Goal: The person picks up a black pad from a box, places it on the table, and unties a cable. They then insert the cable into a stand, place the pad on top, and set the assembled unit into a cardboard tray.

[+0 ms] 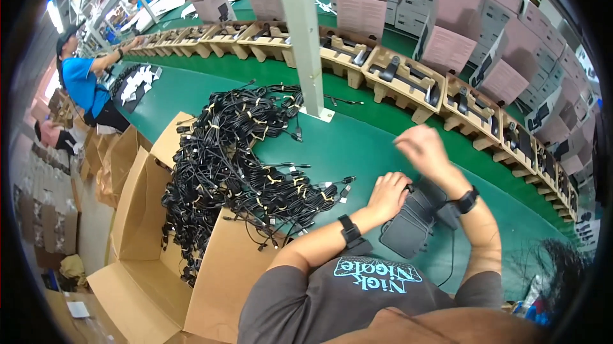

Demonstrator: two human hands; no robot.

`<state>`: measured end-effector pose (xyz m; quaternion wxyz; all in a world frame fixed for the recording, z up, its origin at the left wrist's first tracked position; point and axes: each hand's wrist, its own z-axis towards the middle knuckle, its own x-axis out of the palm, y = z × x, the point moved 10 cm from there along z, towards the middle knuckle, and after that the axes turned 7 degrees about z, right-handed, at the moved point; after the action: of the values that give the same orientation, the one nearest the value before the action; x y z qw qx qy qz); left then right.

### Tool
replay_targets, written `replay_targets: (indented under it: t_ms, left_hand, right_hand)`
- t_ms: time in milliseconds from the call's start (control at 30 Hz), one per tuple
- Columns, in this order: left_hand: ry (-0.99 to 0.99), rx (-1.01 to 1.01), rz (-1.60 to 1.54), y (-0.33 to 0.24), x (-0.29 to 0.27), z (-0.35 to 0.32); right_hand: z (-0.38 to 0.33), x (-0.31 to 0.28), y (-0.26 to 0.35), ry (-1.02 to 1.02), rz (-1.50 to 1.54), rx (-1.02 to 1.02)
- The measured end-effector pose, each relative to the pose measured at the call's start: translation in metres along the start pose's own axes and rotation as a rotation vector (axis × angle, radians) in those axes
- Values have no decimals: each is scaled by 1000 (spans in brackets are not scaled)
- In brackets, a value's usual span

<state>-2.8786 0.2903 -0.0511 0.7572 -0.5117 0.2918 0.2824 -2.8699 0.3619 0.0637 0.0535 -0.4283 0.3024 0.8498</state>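
Observation:
On the green table right in front of me lies a group of flat dark grey pouch-like pieces [408, 223], with a thin black cord trailing off to their right. My left hand [387, 197] rests at their far edge, its fingers bent around a small dark part that I cannot make out. Farther out and to the right, my right hand [424, 149] is raised over the table near the belt. Its fingers are bent and blurred, so whether they hold anything does not show. To the left of my left hand spreads a big heap of black cables [236, 152] with pale ties.
An open cardboard box [147, 229] stands at the left, cables hanging into it. A pale post [303, 37] rises from the table's far side. Beyond runs a green belt with moulded trays [402, 79] of dark parts. Pink-grey cartons [447, 31] are stacked behind. A co-worker [89, 82] stands far left.

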Motion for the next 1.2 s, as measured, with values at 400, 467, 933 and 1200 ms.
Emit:
replay_targets:
  t_ms: [400, 467, 933, 1200]
  left_hand:
    - [-111, 143, -82, 19, 15, -4]
    - [-87, 149, -56, 10, 1, -4]
    - [-579, 235, 33, -30, -132, -10]
    - [356, -268, -1373, 20, 3, 8]
  right_hand:
    - [-7, 187, 119, 607, 6, -345]
    - [-5, 175, 107, 587, 52, -300]
    - [-28, -22, 43, 52, -221, -28]
    - [-84, 10, -7, -155, 868, 550]
